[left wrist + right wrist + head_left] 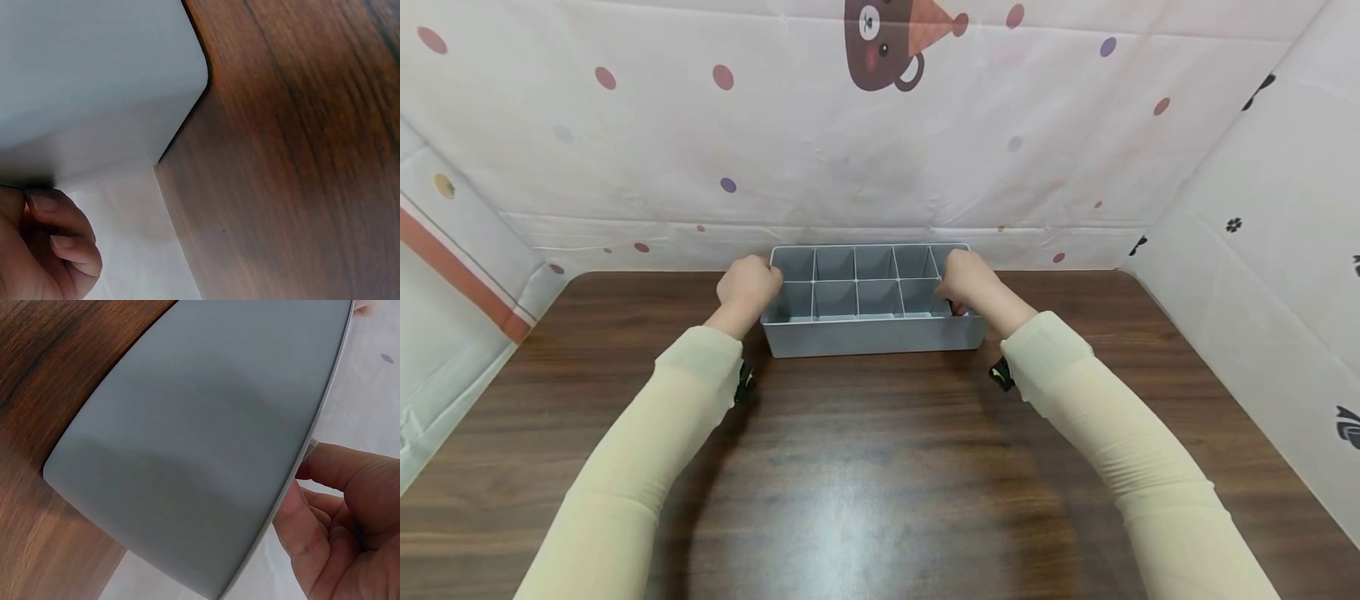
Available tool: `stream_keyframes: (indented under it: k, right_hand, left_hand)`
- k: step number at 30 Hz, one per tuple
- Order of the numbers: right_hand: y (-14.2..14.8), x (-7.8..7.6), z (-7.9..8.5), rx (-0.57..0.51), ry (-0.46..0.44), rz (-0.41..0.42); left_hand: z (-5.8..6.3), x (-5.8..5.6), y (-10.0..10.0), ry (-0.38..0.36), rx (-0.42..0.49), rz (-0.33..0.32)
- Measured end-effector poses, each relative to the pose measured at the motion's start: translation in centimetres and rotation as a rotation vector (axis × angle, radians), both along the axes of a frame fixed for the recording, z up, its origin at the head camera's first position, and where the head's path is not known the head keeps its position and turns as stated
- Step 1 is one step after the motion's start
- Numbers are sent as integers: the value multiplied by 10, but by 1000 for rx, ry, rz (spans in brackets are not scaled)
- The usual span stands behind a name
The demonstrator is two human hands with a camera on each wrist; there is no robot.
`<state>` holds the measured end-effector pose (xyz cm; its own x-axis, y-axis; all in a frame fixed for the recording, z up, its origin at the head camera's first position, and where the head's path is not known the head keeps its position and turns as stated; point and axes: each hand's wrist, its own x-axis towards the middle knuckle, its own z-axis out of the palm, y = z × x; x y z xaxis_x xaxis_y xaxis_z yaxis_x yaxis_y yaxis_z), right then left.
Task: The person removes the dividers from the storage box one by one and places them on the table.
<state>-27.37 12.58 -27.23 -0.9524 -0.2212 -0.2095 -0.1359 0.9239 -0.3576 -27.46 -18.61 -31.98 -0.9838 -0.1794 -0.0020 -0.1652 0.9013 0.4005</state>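
Observation:
A grey divided storage box [874, 337], split into several compartments, stands at the back of the wooden table. My left hand [749, 287] grips its left end at the rim, fingers curled; in the left wrist view the curled fingers [69, 228] are beside the box's outer wall. Over the right end, my right hand [967, 282] reaches down inside the rim. Its thumb and finger pinch a thin divider [313, 444], whose pale edge shows in the right wrist view. The front wall [187, 425] hides part of those fingers.
The brown table [850, 458] extends in front of the box and to both sides. A patterned white cloth [820, 150] hangs close behind the box, and further sheets [1247, 275] enclose the sides.

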Motion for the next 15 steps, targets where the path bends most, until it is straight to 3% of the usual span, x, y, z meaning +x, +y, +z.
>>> stream_keyframes:
  k: [15]
  right_hand:
    - [-4, -2, 6, 33, -15, -29]
  left_hand:
    - [-1, 0, 0, 10, -2, 6]
